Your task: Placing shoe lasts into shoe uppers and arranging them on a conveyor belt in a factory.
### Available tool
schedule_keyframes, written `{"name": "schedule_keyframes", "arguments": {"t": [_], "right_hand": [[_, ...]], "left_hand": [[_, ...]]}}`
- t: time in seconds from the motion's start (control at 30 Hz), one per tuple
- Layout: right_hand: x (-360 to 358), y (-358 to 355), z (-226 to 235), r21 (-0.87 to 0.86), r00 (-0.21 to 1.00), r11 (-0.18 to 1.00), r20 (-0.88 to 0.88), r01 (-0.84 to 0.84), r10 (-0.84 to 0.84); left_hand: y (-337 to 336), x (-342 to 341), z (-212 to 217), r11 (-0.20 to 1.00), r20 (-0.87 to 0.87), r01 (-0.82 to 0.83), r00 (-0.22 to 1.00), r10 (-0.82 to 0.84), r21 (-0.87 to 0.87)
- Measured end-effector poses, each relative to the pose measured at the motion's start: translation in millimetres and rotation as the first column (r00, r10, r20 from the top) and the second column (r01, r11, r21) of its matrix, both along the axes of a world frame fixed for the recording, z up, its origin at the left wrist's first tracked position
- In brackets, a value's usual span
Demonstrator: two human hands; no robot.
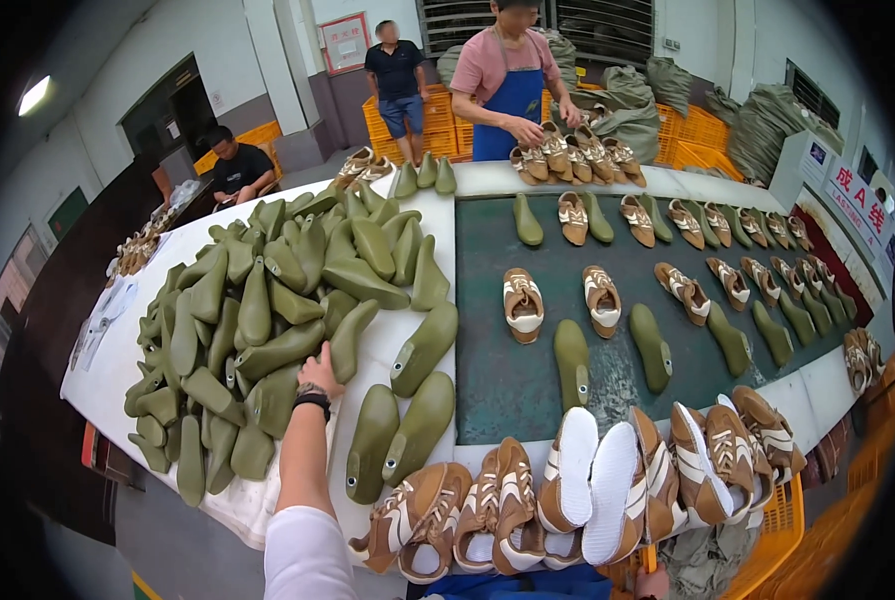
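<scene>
My left hand point(319, 376), with a dark band at the wrist, reaches into a big heap of olive-green shoe lasts point(252, 300). Its fingers curl against the lower end of one shoe last point(351, 338) at the heap's right side. Several separate lasts point(419, 428) lie just right of that hand. At the lower edge, my right hand point(652, 582) shows only in part; it looks closed at the foot of a narrow orange piece point(649, 557), which I cannot name. Close above it, brown-and-white sneakers point(607, 490) crowd the near edge, some with white soles turned outward.
A dark green conveyor belt point(617, 245) carries rows of sneakers and lasts. Across the table, a person in a blue apron point(512, 110) handles sneakers. Two more people are further back. Orange crates point(697, 125) and grey-green sacks point(622, 110) stand behind; another orange crate point(782, 520) is at lower right.
</scene>
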State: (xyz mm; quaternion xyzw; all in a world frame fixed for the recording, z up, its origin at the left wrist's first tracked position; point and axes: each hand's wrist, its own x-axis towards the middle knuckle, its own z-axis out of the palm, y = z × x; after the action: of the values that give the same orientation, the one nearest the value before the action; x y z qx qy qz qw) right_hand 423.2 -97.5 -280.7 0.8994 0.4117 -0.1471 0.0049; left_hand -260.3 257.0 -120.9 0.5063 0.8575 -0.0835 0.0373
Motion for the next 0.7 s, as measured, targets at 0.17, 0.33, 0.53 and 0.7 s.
{"name": "schedule_keyframes", "arguments": {"t": [0.17,0.33,0.53,0.7], "right_hand": [[6.5,-1.1,-15.0,-0.078,0.998,0.996,-0.05,0.029,-0.033],[2.1,4.3,-20.5,0.053,0.978,0.979,0.058,0.195,-0.198],[-0.5,9.4,-8.2,0.05,0.974,0.975,0.064,0.215,-0.218],[0.7,6.7,-18.9,0.07,0.98,0.98,0.058,0.185,-0.189]], "left_hand": [[-12.9,-15.7,8.9,0.999,0.277,0.03,0.96,-0.039,0.035],[-24.9,-43.1,21.1,0.98,0.9,-0.186,0.41,0.144,-0.073],[12.8,5.6,14.2,0.776,0.352,0.125,0.839,-0.415,0.618],[42.7,87.2,6.9,0.552,0.137,0.56,0.614,-0.777,0.618]]}}
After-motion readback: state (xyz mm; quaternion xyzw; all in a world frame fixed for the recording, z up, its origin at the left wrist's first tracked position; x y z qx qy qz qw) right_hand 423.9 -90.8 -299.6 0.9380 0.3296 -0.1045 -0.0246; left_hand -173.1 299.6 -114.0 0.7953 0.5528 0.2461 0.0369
